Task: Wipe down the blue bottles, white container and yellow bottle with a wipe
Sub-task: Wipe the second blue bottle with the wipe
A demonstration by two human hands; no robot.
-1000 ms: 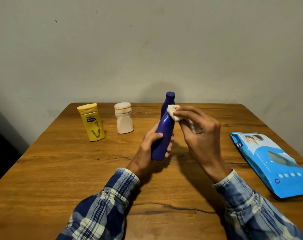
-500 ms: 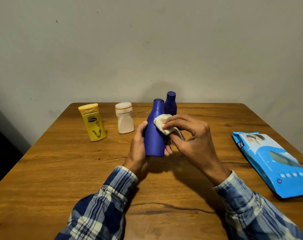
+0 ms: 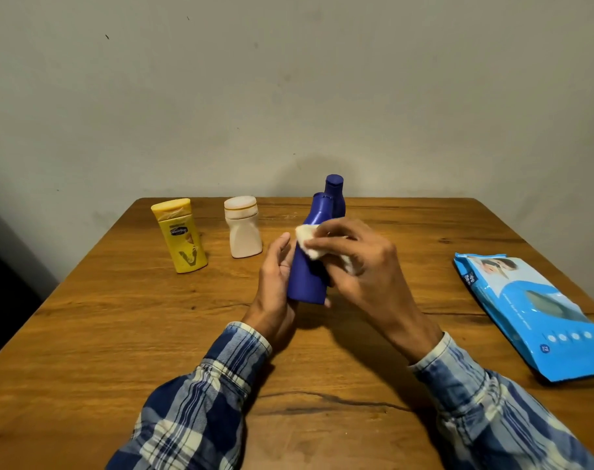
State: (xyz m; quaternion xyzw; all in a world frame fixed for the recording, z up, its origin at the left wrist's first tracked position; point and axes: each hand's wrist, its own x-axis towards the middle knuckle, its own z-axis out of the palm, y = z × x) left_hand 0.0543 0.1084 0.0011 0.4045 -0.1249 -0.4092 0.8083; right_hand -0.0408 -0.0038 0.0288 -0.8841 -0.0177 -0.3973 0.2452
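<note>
Closest in, two blue-and-white plaid sleeves [image 3: 200, 395] reach over the brown wooden table [image 3: 112, 334]. Up the middle now: the left hand [image 3: 275, 276] grips the tall dark-blue plastic bottle [image 3: 305, 283] low on its body. The thumb lies straight up the left side, and the fingers curl round behind, one tip peeking out at the base. The bottle stands upright near the table's centre; whether its base touches the wood, I cannot tell. The right hand [image 3: 360, 262] meets it from the other side, curled fingers and thumb pinching the crumpled white wipe [image 3: 307, 240] and pressing it on the bottle's shoulder. Off right, well apart, a light-blue soft pack of wipes [image 3: 533, 310] lies flat at the table edge. Further back on the left, the yellow squared plastic bottle [image 3: 183, 237] stands upright, the white waisted plastic container [image 3: 243, 232] just beside it. Right behind the held bottle, the second dark-blue bottle [image 3: 335, 189] shows only cap and neck. Beyond, a plain grey wall [image 3: 288, 79].
</note>
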